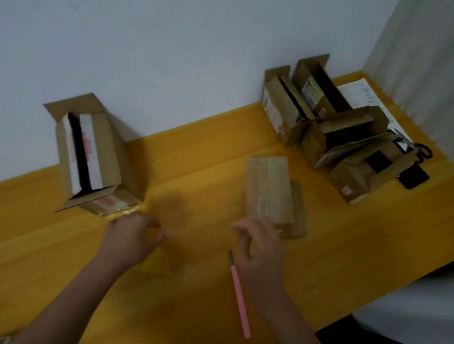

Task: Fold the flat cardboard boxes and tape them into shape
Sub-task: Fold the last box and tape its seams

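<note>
A closed, taped cardboard box (271,192) lies in the middle of the yellow table (199,301). My right hand (261,256) hovers just in front of it with loosely curled fingers that hold nothing. A pink cutter (241,299) lies on the table beside and partly under that hand. My left hand (132,238) is near the front corner of an open cardboard box (90,156) that stands at the left by the wall. Its fingers are relaxed and I see nothing in them. Shiny tape (121,212) shows at that box's lower edge.
Several folded cardboard boxes (326,122) are clustered at the back right by the wall. Beside them are a sheet of paper (362,96), black scissors (422,152) and a flat black object (413,177). The table's right edge drops off to a white surface (421,306).
</note>
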`<control>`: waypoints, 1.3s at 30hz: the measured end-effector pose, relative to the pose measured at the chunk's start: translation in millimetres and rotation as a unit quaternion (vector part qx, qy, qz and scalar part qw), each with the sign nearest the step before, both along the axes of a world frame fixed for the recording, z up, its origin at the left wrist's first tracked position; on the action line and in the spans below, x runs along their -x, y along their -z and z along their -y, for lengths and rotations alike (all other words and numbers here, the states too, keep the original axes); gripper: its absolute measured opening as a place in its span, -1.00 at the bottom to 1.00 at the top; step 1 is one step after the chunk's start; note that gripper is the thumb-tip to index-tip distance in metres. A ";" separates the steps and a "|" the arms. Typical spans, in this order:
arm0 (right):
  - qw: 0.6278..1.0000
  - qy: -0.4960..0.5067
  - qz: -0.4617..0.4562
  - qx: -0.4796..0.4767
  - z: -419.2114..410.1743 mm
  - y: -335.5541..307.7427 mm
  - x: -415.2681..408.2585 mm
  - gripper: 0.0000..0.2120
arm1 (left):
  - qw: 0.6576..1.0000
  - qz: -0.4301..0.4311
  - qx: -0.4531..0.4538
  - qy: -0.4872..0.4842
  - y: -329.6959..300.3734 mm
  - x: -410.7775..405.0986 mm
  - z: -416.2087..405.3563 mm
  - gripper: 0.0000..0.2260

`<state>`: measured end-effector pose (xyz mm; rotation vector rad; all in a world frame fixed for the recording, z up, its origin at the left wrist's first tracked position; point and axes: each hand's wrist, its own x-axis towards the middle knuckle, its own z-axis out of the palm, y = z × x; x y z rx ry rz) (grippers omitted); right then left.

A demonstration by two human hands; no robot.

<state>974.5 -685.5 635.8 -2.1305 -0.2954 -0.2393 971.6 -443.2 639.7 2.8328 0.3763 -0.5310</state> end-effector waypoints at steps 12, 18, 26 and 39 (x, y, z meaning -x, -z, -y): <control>0.934 -0.071 -0.245 0.250 -102.0 111.3 37.3 -0.78 | 0.994 -0.014 0.051 0.092 19.0 35.9 -41.4 -0.67; 0.928 -0.106 -0.251 0.253 -100.8 106.5 29.9 -0.94 | 0.994 -0.014 0.045 0.096 21.7 38.3 -46.8 -0.65; 0.951 -0.093 -0.257 0.147 -75.7 64.3 17.9 -0.89 | 0.979 -0.004 0.203 0.019 4.8 39.2 -40.8 -0.67; 0.962 0.087 -0.258 -0.021 36.7 -24.6 -7.8 -0.94 | 0.982 0.069 0.131 0.117 -43.2 -16.8 51.5 -0.56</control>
